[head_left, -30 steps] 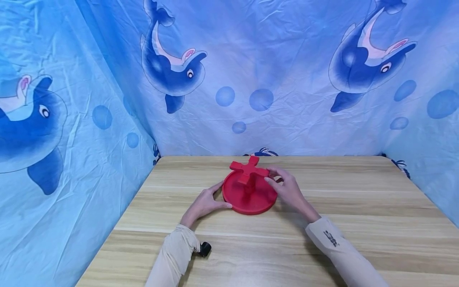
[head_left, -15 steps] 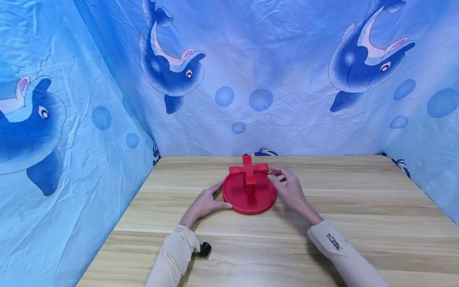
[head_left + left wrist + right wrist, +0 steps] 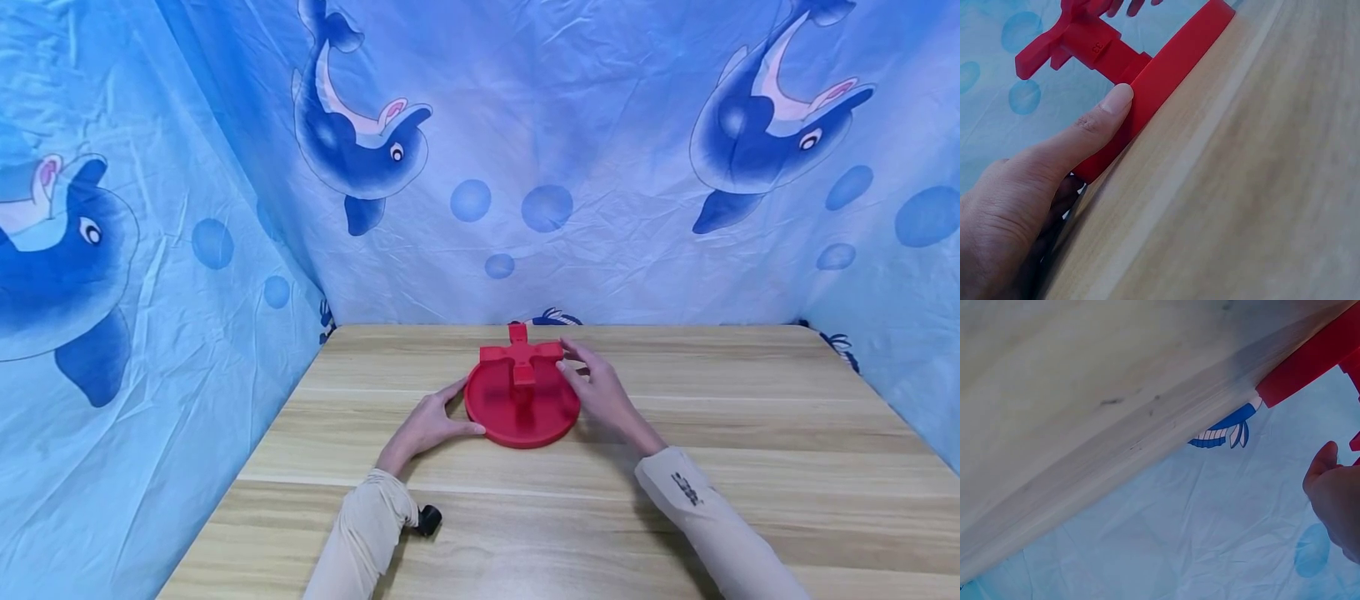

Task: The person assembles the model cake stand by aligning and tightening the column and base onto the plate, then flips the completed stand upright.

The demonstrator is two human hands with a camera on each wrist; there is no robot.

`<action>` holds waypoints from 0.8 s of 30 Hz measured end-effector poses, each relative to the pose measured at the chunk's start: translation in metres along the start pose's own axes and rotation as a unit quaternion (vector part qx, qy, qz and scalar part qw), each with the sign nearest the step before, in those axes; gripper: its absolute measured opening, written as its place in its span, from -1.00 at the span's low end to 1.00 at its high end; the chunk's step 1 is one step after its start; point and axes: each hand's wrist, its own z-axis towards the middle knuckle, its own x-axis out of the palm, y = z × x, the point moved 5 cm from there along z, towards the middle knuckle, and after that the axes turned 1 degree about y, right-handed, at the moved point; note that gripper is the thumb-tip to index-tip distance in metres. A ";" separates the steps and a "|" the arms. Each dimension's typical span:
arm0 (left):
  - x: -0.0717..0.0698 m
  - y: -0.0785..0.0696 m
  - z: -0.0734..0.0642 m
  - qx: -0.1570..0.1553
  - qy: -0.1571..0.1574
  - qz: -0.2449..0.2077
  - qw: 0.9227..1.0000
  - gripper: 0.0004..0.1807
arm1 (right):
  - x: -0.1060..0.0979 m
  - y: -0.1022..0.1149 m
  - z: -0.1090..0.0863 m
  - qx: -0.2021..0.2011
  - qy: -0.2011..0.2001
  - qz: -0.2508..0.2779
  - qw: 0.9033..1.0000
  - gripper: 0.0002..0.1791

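A red round dish-like base [image 3: 498, 412] lies on the table, with a post rising from its middle. Atop the post sits a red four-armed cross [image 3: 521, 353]. My left hand [image 3: 427, 429] holds the base's left rim, thumb at the near side and fingers farther round. In the left wrist view the thumb [image 3: 1094, 122] presses against the base's side wall; the other fingers are mostly hidden. Beside the tip of the cross's right arm is my right hand [image 3: 606, 392], its thumb and index finger spread about that tip. Whether they touch it is hard to see.
The wooden table [image 3: 750, 433] carries the base near its far edge. A blue dolphin-print curtain [image 3: 600, 275] hangs behind it and at both sides. Near the left sleeve cuff is a small black object [image 3: 429, 521].
The cross turned from a slanted stance to one with its arms square to me, then stayed there. My right hand shifted slightly about the right arm's tip. My left hand kept its place.
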 end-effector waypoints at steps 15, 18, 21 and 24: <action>0.000 -0.001 -0.001 0.001 0.004 -0.004 1.000 0.20 | -0.004 0.000 -0.003 0.008 -0.025 -0.009 1.000 -0.52; 0.000 -0.001 -0.001 0.004 0.002 -0.004 1.000 0.19 | -0.004 0.002 -0.005 0.005 -0.025 -0.008 1.000 -0.52; 0.000 -0.001 -0.001 0.003 0.001 0.001 1.000 0.19 | -0.003 0.005 -0.009 0.003 -0.024 -0.007 1.000 -0.52; 0.000 -0.001 -0.001 0.004 0.000 0.004 1.000 0.20 | -0.001 0.007 -0.013 0.004 -0.020 -0.007 1.000 -0.49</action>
